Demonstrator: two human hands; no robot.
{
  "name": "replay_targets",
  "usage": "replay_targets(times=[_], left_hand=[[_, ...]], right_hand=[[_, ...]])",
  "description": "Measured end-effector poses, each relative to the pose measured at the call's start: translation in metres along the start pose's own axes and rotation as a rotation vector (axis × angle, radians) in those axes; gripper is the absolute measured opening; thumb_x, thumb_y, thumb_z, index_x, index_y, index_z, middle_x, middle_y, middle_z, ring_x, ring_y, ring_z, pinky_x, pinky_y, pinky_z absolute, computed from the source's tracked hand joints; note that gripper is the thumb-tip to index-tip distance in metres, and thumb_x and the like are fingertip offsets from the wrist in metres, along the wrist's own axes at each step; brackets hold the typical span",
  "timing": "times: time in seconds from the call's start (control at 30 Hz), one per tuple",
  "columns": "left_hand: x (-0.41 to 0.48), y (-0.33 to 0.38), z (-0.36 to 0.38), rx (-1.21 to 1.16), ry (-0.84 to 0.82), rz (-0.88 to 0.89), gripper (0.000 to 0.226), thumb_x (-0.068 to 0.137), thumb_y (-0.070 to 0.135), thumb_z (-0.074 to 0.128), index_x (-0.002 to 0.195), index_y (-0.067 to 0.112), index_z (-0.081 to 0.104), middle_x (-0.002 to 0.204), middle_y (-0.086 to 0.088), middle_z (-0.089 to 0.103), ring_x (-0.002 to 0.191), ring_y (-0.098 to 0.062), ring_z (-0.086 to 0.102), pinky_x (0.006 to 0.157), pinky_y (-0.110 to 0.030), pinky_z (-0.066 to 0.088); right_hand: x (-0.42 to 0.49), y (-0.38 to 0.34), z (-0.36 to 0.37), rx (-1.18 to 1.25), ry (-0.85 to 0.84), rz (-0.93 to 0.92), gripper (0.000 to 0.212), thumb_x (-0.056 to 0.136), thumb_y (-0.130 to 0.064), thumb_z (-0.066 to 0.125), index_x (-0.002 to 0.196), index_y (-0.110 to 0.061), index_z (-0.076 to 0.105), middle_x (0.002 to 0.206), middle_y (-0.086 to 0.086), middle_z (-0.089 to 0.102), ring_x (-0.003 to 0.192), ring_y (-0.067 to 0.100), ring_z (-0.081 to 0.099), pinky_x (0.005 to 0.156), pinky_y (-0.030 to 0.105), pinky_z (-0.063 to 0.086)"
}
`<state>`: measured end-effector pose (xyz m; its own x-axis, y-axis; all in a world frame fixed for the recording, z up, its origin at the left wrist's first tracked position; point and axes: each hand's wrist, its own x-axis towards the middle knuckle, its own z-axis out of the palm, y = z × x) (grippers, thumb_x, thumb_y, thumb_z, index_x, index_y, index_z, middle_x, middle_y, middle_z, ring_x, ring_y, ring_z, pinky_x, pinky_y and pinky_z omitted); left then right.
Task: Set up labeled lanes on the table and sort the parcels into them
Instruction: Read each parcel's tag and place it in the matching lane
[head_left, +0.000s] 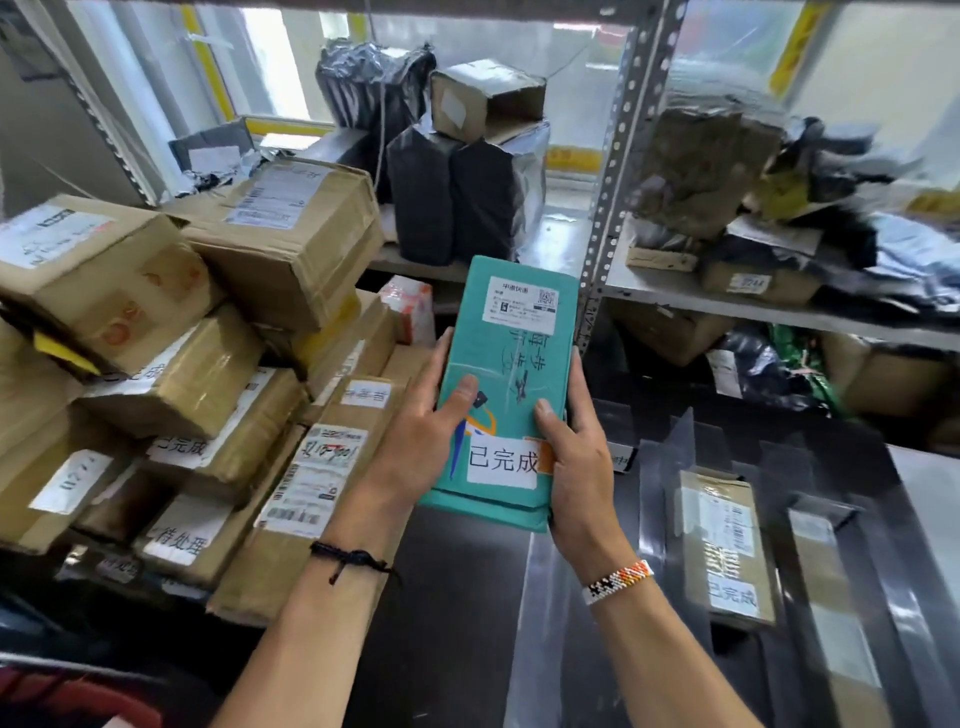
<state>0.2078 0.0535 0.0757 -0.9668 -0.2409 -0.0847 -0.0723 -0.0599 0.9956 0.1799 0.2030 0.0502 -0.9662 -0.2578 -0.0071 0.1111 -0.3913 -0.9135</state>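
Both hands grip teal parcel (white labels), upright

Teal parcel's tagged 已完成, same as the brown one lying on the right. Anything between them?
The left hand and right hand hold the teal parcel above the table. Clear upright dividers stand between it and the brown parcel; nothing else visibly does.

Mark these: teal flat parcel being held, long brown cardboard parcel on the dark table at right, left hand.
teal flat parcel (488, 358): head view, teal face between its labels.
long brown cardboard parcel (726, 545): head view, top face, on its label.
left hand (418, 447): head view, back of the hand.
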Motion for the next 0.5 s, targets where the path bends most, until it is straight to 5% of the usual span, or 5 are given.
replay_targets(times=[0.27, 0.5], left_hand=[[0.006, -0.013, 0.03, -0.018, -0.049, 0.007, 0.058, 0.109, 0.026, 0.053, 0.158, 0.048, 0.032, 0.134, 0.004, 0.071, 0.105, -0.022, 0.077, 0.085, -0.043, 0.063], [0.016, -0.037, 0.082, -0.046, -0.082, 0.007, 0.066, 0.094, 0.044, 0.065, 0.153, 0.055, 0.038, 0.151, -0.001, 0.054, 0.121, -0.02, 0.07, 0.1, -0.049, 0.058]], right_hand=[[-0.004, -0.009, -0.03, -0.024, 0.043, -0.01, 0.062, 0.108, -0.008, 0.047, 0.152, -0.05, 0.035, 0.14, 0.0, 0.068, 0.11, 0.033, 0.074, 0.073, 0.032, 0.065], [-0.007, -0.032, -0.081, -0.18, 0.162, -0.034, 0.065, 0.105, -0.012, 0.06, 0.16, -0.04, 0.036, 0.135, -0.009, 0.071, 0.112, 0.021, 0.075, 0.086, 0.039, 0.064]])
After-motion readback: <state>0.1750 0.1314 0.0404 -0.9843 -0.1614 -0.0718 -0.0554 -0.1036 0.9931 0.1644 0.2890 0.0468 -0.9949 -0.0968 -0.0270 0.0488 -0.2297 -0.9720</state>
